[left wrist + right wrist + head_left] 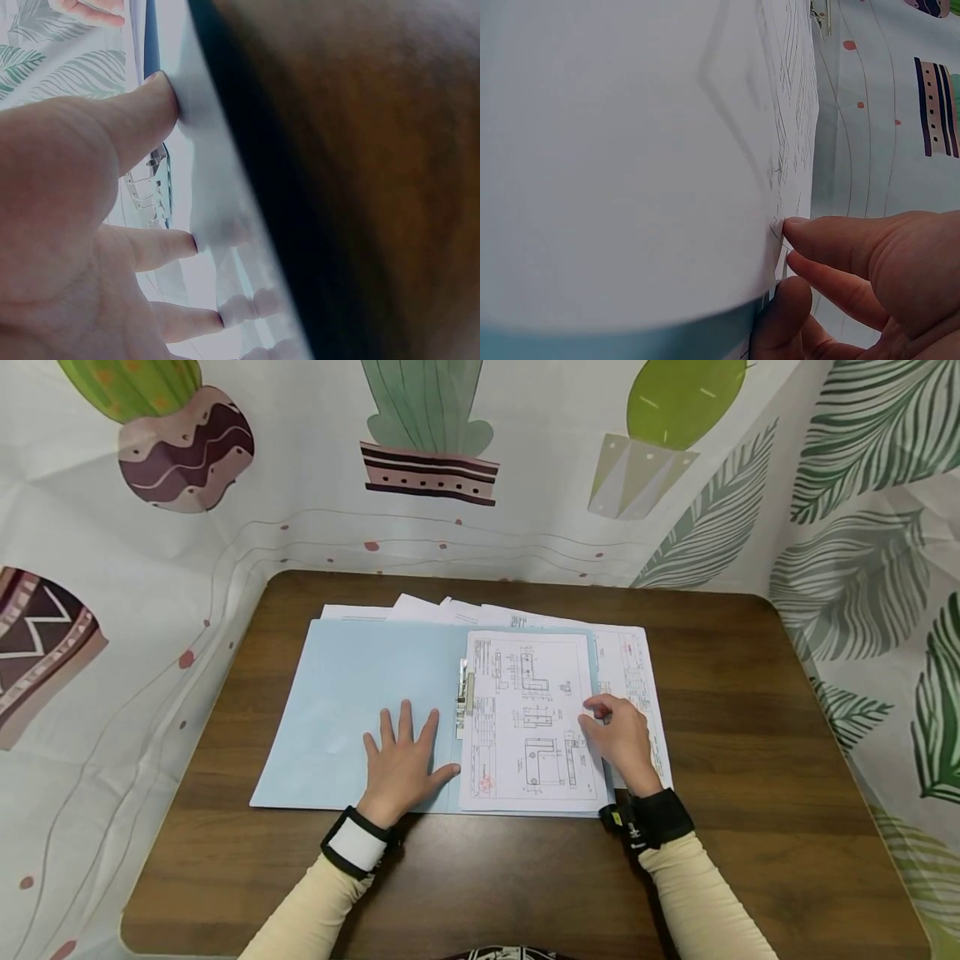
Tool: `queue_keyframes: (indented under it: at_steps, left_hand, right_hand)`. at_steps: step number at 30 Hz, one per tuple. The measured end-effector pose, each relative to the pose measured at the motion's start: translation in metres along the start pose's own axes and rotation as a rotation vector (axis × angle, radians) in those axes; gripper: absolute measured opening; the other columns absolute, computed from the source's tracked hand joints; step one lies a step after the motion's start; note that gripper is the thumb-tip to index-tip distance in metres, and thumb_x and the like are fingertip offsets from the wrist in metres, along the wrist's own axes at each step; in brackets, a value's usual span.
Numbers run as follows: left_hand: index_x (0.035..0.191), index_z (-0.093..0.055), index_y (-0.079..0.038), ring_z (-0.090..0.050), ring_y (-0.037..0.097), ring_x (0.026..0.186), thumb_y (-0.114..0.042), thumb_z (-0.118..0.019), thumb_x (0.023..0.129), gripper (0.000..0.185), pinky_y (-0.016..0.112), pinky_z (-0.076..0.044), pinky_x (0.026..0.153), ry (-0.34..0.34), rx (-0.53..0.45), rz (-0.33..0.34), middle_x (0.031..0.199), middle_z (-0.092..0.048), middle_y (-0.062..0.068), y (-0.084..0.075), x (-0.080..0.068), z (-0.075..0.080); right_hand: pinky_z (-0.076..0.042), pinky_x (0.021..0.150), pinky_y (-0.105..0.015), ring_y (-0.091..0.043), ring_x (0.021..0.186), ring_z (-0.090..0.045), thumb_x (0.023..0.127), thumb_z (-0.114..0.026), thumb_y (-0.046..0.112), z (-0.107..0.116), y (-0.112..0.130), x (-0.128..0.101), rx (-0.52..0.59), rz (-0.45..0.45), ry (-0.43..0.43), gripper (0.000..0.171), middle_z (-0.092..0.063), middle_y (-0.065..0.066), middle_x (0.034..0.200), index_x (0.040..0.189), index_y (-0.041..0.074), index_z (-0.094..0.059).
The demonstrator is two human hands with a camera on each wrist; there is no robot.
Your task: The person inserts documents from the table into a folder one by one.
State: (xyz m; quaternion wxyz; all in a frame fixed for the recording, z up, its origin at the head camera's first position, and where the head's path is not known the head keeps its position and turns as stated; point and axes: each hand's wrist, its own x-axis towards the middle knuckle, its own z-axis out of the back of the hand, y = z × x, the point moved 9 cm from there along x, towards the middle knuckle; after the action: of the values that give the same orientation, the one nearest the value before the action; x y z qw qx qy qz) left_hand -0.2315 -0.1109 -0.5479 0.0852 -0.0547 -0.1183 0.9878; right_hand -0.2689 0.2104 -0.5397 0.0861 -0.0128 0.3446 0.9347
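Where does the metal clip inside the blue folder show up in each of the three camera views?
Head: the metal clip sits at centre, along the folder's spine, between the left hand and the drawing sheet.
Left wrist: it shows left of centre, between thumb and forefinger.
Right wrist: only a small bit at the top edge looks like it; hard to tell.
Shared landmark: the light blue folder, seen in all three.
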Motion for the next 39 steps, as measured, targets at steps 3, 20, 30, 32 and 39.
queue_keyframes:
  at_steps: [3, 20, 30, 32, 39]
  left_hand:
    - [0.156, -0.045, -0.009, -0.016, 0.065, 0.145, -0.061, -0.077, 0.083, 0.095, 0.084, -0.02, 0.103, -0.002, 0.0, 0.0, 0.162, -0.024, 0.035, 0.0, 0.0, 0.001]
    - [0.155, -0.045, -0.008, -0.017, 0.065, 0.145, -0.058, -0.077, 0.084, 0.093, 0.083, -0.02, 0.103, -0.008, -0.027, -0.002, 0.162, -0.023, 0.035, -0.002, -0.005, 0.003]
    - [0.155, -0.045, -0.007, -0.018, 0.064, 0.145, -0.057, -0.077, 0.085, 0.092, 0.084, -0.021, 0.103, -0.017, -0.019, -0.006, 0.161, -0.024, 0.035, 0.001, -0.007, 0.004]
    - [0.155, -0.045, -0.007, -0.017, 0.064, 0.145, -0.057, -0.077, 0.085, 0.092, 0.084, -0.02, 0.103, -0.017, -0.024, -0.009, 0.161, -0.024, 0.035, 0.001, -0.008, 0.004]
    - [0.154, -0.046, -0.006, -0.018, 0.064, 0.145, -0.056, -0.078, 0.085, 0.092, 0.084, -0.02, 0.103, -0.026, -0.037, -0.006, 0.161, -0.025, 0.035, -0.001, -0.009, 0.006]
  right_hand:
    - [-0.041, 0.071, -0.037, -0.03, 0.087, -0.056, 0.094, -0.073, 0.012, 0.001, 0.0, 0.0, 0.001, -0.002, 0.003, 0.027, -0.065, -0.015, 0.103, 0.119, 0.004, -0.073]
    - [-0.045, 0.06, -0.034, -0.028, 0.075, -0.062, 0.098, -0.069, 0.017, 0.037, 0.002, 0.007, 0.001, 0.033, -0.047, 0.031, -0.068, -0.018, 0.102, 0.126, 0.005, -0.07]
    - [-0.043, 0.069, -0.038, -0.036, 0.09, -0.059, 0.099, -0.069, 0.02, 0.07, -0.009, 0.023, -0.025, 0.029, -0.099, 0.04, -0.067, -0.024, 0.111, 0.136, 0.005, -0.063]
    - [-0.043, 0.072, -0.041, -0.038, 0.095, -0.058, 0.099, -0.069, 0.019, 0.073, -0.013, 0.025, -0.028, 0.02, -0.102, 0.041, -0.067, -0.025, 0.115, 0.137, 0.004, -0.061]
    - [-0.046, 0.086, -0.052, -0.043, 0.113, -0.056, 0.101, -0.066, 0.02, 0.076, -0.023, 0.033, -0.04, -0.027, -0.079, 0.048, -0.06, -0.028, 0.132, 0.144, 0.003, -0.055]
